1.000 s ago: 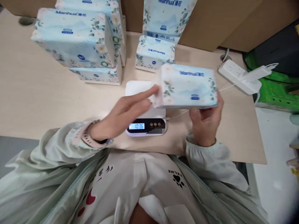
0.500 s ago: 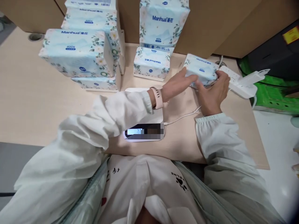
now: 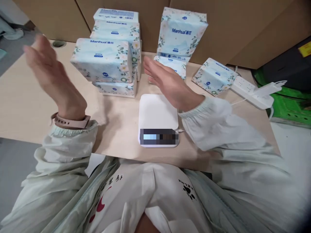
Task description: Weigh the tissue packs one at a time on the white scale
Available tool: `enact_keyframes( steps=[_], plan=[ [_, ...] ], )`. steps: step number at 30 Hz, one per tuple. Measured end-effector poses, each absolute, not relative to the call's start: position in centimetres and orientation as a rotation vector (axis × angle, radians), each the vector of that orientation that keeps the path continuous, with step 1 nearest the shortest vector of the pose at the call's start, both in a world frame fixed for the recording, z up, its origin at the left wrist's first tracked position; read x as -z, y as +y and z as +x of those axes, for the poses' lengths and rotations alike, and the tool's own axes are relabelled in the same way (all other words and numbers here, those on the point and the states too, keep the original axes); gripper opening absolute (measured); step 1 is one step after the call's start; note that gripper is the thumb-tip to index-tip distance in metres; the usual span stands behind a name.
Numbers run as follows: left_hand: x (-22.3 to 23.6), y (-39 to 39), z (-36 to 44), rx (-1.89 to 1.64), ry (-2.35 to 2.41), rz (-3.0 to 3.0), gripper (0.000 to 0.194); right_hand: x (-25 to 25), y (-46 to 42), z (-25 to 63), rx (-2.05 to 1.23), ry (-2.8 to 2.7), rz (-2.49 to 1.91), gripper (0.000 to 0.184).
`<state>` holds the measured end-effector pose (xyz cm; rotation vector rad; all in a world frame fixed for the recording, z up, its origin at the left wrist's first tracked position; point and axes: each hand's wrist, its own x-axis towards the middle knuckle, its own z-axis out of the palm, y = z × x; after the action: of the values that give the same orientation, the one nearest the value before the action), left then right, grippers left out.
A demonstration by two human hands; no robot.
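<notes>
My left hand, with a pink watch band on its wrist, is raised open to the left of a stack of tissue packs. Nothing is in it. My right hand is open too, fingers stretched out, above the back right corner of a white digital scale. It partly hides a tissue pack that lies beneath an upright tissue pack. Farther right, a single tissue pack lies on the table, with neither hand touching it.
A white power strip with a plugged-in charger lies at the table's right edge. Beyond it stands a green crate. Brown panels rise behind the table. A cable hole is at the back left.
Both hands have let go of the single tissue pack at right. My left hand has swung far left past the stack; my right hand has moved left over the scale. That pack now sits turned.
</notes>
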<state>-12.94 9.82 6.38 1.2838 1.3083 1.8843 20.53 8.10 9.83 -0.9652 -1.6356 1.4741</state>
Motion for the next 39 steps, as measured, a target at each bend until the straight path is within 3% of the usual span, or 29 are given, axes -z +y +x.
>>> enact_keyframes(
  steps=[2,4,7,12,15,18,23,27,39],
  plan=[
    [-6.0,9.9,-12.4,-1.721,1.241,1.222,0.055,-9.6,9.5,18.0,-1.561,-1.654,-0.936,0.093],
    [-6.2,8.3,-10.1,-1.643,1.133,1.249,0.063,-9.5,9.7,17.0,-1.596,-1.662,-0.924,0.1],
    [-6.9,3.7,-5.9,-1.733,0.937,1.337,0.073,-10.0,6.7,19.0,-1.531,-1.631,-0.953,0.093],
    [-5.5,-2.8,-1.2,-1.54,0.796,1.566,0.061,-9.5,-2.0,27.5,-1.286,-1.546,-1.154,0.073],
    [-3.2,-3.6,0.1,-1.497,0.829,1.505,0.053,-7.4,-5.1,30.6,-1.232,-1.479,-1.213,0.06],
    [-1.2,-3.0,0.9,-1.554,0.843,1.447,0.049,-4.9,-5.8,31.1,-1.187,-1.474,-1.236,0.058],
    [-0.3,-2.2,1.1,-1.68,0.96,1.515,0.041,-2.1,-4.2,30.1,-0.754,-1.282,-1.162,0.04],
    [-0.7,-1.9,0.7,-1.801,1.061,1.468,0.032,-0.9,-3.8,30.2,-0.603,-1.138,-1.237,0.04],
    [-1.5,-1.5,1.2,-1.84,1.162,1.306,0.025,-0.4,-4.3,30.6,-0.634,-1.217,-1.27,0.041]
  ],
)
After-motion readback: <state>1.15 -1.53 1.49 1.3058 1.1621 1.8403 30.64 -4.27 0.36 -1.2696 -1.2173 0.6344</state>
